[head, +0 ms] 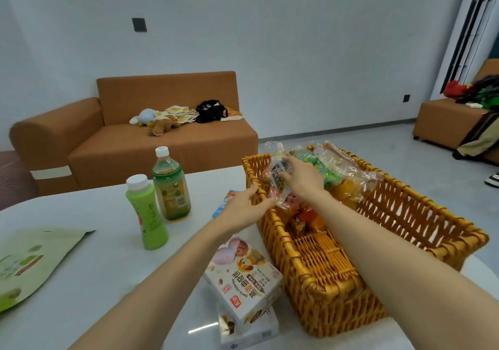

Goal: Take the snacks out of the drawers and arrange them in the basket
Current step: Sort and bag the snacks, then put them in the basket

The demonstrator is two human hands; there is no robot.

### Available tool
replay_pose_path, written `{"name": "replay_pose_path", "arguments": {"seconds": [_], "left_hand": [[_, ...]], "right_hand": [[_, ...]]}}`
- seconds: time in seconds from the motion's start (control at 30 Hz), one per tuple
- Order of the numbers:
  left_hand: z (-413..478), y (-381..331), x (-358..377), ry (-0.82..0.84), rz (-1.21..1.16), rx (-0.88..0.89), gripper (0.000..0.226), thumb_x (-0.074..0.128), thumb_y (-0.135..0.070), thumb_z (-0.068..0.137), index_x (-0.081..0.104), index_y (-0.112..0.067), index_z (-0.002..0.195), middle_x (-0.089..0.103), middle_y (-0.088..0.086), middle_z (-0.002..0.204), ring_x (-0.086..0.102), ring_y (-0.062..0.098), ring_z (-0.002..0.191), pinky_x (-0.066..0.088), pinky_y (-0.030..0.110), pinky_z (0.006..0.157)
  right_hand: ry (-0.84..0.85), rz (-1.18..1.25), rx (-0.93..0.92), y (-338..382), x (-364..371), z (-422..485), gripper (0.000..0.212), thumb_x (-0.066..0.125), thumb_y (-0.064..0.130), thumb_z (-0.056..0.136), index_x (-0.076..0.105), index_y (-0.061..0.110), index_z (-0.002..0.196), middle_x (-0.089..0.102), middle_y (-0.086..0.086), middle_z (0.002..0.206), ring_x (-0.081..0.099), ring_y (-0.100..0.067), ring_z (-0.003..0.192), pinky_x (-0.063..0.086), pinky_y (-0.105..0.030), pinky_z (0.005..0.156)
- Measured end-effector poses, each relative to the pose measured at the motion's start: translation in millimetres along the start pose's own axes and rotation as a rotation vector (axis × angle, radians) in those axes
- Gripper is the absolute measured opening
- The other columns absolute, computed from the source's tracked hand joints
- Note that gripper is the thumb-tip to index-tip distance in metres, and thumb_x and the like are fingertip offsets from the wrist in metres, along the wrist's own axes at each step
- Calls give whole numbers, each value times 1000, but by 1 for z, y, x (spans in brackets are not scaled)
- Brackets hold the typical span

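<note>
An orange wicker basket [421,222] stands on the white table [89,274], its far half packed with snack bags. My right hand [302,179] reaches into it and grips a clear snack packet with a dark label [278,182]. My left hand [240,206] rests on the basket's left rim, fingertips touching the packet's lower end. A green bag [321,166] and a clear bread bag [343,163] lie at the far end. Orange packets [305,220] sit lower down. Two snack boxes [243,276] are stacked on the table left of the basket. No drawers are in view.
Two green drink bottles [147,214] [171,185] stand on the table's left, with a green pouch [29,263] at the near left edge. A blue packet [224,203] lies behind my left hand. A brown sofa [129,144] with toys stands beyond the table.
</note>
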State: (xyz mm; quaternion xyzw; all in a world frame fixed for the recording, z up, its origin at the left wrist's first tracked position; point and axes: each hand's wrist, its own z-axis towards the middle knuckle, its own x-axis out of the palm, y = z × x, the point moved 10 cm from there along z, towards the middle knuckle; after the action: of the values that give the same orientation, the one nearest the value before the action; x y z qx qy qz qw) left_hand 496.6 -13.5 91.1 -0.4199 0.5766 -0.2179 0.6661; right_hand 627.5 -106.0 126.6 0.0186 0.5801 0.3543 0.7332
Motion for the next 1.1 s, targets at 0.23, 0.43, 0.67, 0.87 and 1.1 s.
{"name": "replay_pose_path", "arguments": {"seconds": [0.23,0.43,0.67,0.87,1.1], "left_hand": [[-2,-5,2,44,65,-2,73,49,-45,95,14,-19,154,20,0,159,26,19,143,28,23,100],[-5,-7,1,42,93,-14,73,48,-44,96,13,-17,154,21,3,159,26,21,143,29,29,108],[-9,-8,1,58,102,-43,73,44,-49,97,10,-19,154,17,4,160,22,23,145,26,32,112],[-46,-1,-20,-56,39,-63,61,44,-40,99,19,-21,152,25,2,157,27,20,143,26,33,112],[-134,7,-76,-197,19,-101,54,48,-29,99,31,-18,149,37,4,151,35,19,138,32,33,111]], "right_hand": [[47,-351,-45,3,-2,-7,59,44,43,98,22,27,150,22,-8,156,16,-35,144,28,-52,109],[202,-595,-185,17,22,-24,58,45,41,97,27,23,150,7,-5,160,7,-33,146,25,-49,111],[232,-547,-157,9,20,-29,57,39,37,100,18,28,152,5,1,162,4,-34,147,11,-53,117],[6,-276,-203,37,-48,-66,41,43,24,98,47,22,139,44,-1,147,34,-26,136,31,-45,111],[-38,14,-296,83,-107,-144,34,47,23,97,57,25,130,62,2,125,47,-21,123,46,-39,93]]}}
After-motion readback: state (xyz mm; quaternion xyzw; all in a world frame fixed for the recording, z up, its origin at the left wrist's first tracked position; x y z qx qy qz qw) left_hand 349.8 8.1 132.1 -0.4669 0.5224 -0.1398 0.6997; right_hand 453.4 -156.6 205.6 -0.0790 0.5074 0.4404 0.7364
